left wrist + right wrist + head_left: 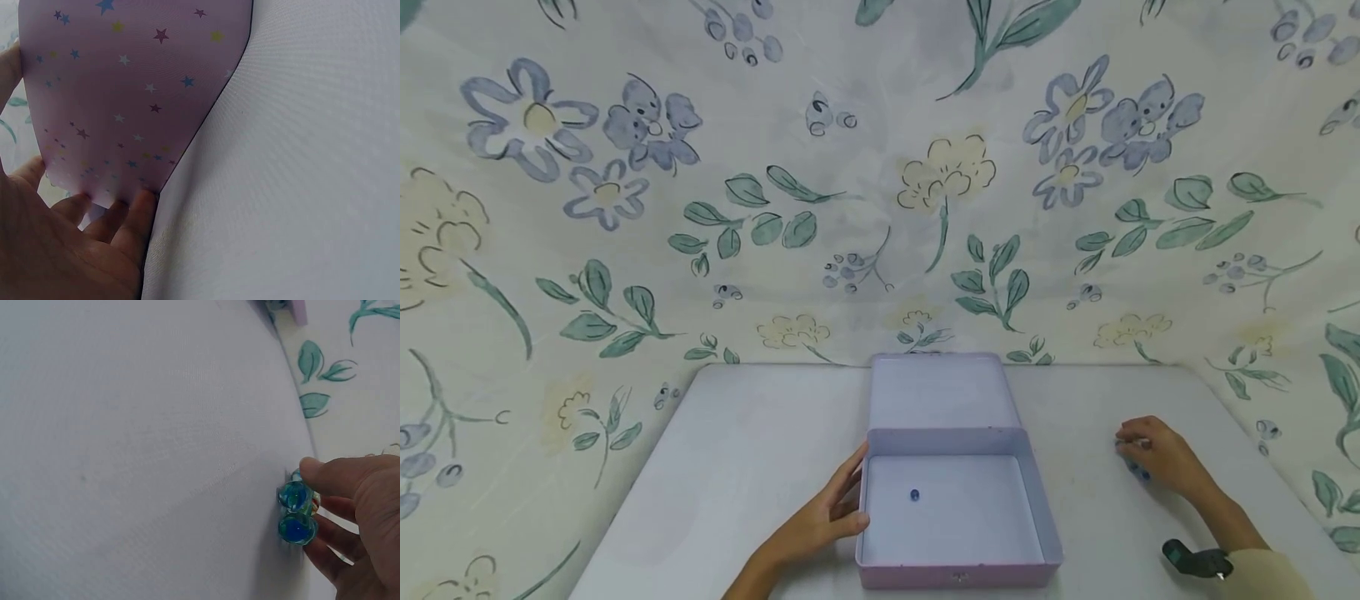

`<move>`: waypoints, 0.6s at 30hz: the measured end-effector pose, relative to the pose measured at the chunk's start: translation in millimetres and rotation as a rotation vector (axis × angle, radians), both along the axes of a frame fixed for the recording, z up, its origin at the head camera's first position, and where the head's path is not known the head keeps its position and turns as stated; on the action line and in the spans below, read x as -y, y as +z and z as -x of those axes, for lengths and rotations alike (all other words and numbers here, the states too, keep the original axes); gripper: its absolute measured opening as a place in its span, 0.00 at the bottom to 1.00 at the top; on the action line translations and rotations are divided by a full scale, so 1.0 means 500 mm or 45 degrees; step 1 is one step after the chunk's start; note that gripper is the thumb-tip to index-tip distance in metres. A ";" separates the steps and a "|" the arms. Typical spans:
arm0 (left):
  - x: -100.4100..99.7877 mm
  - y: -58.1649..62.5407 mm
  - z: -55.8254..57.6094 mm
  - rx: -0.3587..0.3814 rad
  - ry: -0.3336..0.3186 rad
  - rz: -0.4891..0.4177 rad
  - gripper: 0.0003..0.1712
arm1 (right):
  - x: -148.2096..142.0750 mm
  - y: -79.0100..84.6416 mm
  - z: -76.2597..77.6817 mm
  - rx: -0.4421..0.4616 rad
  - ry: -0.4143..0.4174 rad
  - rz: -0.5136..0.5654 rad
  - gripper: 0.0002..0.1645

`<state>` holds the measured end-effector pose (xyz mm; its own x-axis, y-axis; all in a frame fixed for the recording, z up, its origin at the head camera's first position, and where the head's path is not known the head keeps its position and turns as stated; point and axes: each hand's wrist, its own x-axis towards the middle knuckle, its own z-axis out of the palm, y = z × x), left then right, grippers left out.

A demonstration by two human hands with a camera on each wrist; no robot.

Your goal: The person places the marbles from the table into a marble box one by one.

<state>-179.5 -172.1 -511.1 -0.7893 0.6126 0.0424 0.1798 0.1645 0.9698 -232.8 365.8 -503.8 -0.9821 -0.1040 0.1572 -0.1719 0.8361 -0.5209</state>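
Touched the box (917,577) along its left with a spread left hand (816,521); right of it, held glass marbles (297,529) with the curled right hand (1165,457), perhaps risking roll-away through slick roundness.

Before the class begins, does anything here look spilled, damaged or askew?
Nothing stands out: the pink box sits upright with its lid open, one blue marble lies inside, and other glass marbles cluster at the right hand.

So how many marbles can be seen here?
At least 3: one marble inside the open box, two blue marbles at the right hand. More appear there, partly hidden by its fingers.
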 end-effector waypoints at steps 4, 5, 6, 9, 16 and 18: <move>0.001 0.001 0.001 0.008 0.004 -0.003 0.50 | 0.001 -0.001 0.002 -0.022 -0.010 -0.019 0.12; 0.001 0.001 0.000 0.010 0.002 -0.004 0.50 | 0.001 -0.001 0.002 -0.021 -0.011 -0.024 0.12; 0.001 0.000 0.000 0.012 0.003 -0.004 0.50 | 0.001 -0.001 0.001 -0.019 -0.010 -0.028 0.12; 0.000 -0.002 -0.002 0.016 0.001 -0.004 0.50 | 0.001 -0.002 0.000 -0.019 -0.008 -0.040 0.12; -0.001 -0.001 -0.002 0.005 0.008 0.003 0.50 | 0.002 -0.002 0.001 -0.035 -0.023 -0.035 0.08; -0.001 0.000 -0.002 0.006 0.002 -0.004 0.50 | 0.003 -0.002 0.002 -0.034 -0.027 -0.027 0.08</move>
